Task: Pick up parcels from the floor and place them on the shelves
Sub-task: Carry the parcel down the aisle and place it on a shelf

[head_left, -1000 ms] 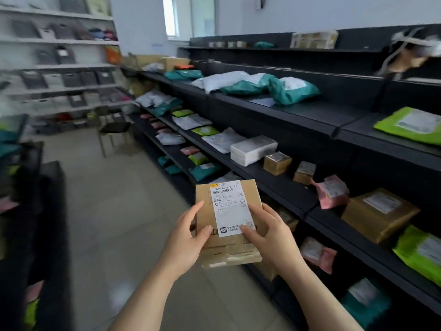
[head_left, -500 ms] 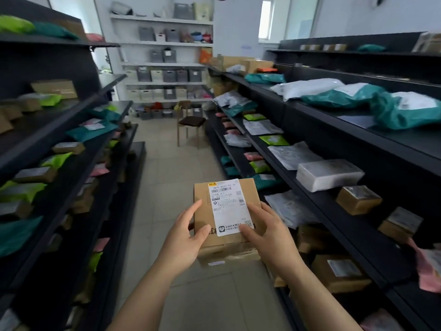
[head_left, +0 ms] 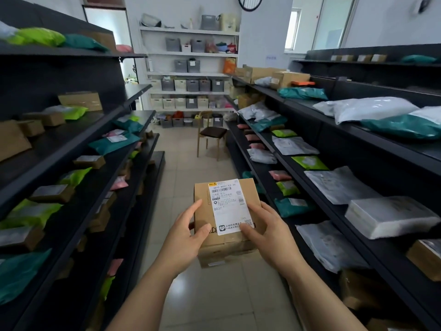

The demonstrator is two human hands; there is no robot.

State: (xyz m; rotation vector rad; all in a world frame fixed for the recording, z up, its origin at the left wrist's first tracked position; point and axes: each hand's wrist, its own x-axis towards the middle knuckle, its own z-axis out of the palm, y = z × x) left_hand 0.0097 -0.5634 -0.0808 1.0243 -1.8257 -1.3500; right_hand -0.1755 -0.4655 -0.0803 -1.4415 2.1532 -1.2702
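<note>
I hold a brown cardboard parcel [head_left: 251, 194] with a white shipping label at chest height in the middle of the aisle. A second, flatter brown box [head_left: 224, 255] sits under it in the same hold. My left hand [head_left: 183, 240] grips the left edge, thumb on top. My right hand [head_left: 267, 232] grips the right edge, thumb pressed on the label's lower corner. Dark shelves [head_left: 310, 194] on the right and dark shelves [head_left: 100, 177] on the left carry many parcels.
A tiled aisle floor [head_left: 188, 168] runs ahead to a wooden chair [head_left: 211, 134] and white shelving with grey bins [head_left: 191, 84]. Right shelves hold white, teal and green mailers and a white box [head_left: 391, 216]. Left shelves hold brown boxes and green and teal bags.
The view has swung left, from facing the right shelves to looking down the aisle. Both hands keep the same hold on the two boxes.
</note>
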